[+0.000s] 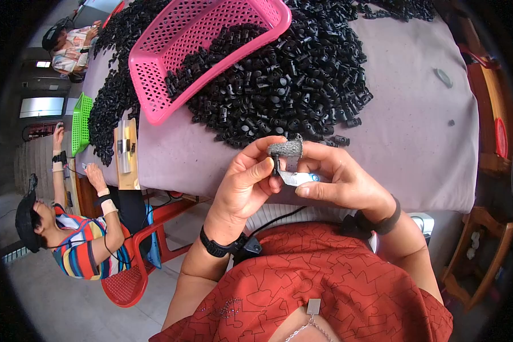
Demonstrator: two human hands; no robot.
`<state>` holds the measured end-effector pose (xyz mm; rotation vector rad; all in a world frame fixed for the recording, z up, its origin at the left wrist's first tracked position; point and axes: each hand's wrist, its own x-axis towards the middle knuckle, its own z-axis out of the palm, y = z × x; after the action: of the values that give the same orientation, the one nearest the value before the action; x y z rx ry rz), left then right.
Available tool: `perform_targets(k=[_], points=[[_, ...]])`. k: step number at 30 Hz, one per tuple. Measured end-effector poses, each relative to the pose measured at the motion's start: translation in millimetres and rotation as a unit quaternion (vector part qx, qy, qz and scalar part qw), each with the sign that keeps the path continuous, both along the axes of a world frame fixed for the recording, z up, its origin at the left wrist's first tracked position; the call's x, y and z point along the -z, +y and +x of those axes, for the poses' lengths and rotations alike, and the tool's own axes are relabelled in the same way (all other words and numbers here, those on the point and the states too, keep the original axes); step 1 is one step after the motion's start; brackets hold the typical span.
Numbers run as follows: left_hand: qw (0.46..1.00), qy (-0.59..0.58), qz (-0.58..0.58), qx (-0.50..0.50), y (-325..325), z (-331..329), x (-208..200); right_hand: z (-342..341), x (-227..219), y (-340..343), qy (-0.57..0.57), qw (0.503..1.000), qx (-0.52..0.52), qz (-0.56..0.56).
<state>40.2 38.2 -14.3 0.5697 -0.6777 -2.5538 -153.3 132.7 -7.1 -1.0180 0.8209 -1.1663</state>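
Across the table in front of you lies a pale mauve cloth (416, 142), and on it a big heap of small black plastic cylinder parts (290, 80) spreads wide. Tipped on its side over that heap is a pink perforated plastic basket (176, 34), with some of the black parts inside it. At the far left edge a person in a striped shirt (80, 251) sits on a red chair (128, 273). Just above your lap, your two hands meet close together. Your left hand (248, 182) pinches a small black plastic part (276, 165) between thumb and fingers. Your right hand (339, 179), wearing a grey fabric finger cot (286, 148), grips a small white-handled blade (299, 178) held against that part.
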Motion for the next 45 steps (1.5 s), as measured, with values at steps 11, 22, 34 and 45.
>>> perform_targets(k=[11, 22, 34, 45], points=[[1.0, 0.0, -0.012, 0.005, 2, -2, -2, 3, -1, 1, -0.028, 0.999, 0.024, 0.008], [0.999, -0.017, -0.031, 0.01, -1, -5, -4, 0, -2, -1, -0.024, 0.999, 0.026, 0.025], [0.98, -0.008, -0.163, -0.113, -62, 5, -44, -7, -33, 5, 0.01, 0.995, 0.062, 0.075], [0.826, -0.142, -0.501, -0.215, -98, -34, -77, -40, -72, -36, 0.06, 0.977, 0.198, -0.044]])
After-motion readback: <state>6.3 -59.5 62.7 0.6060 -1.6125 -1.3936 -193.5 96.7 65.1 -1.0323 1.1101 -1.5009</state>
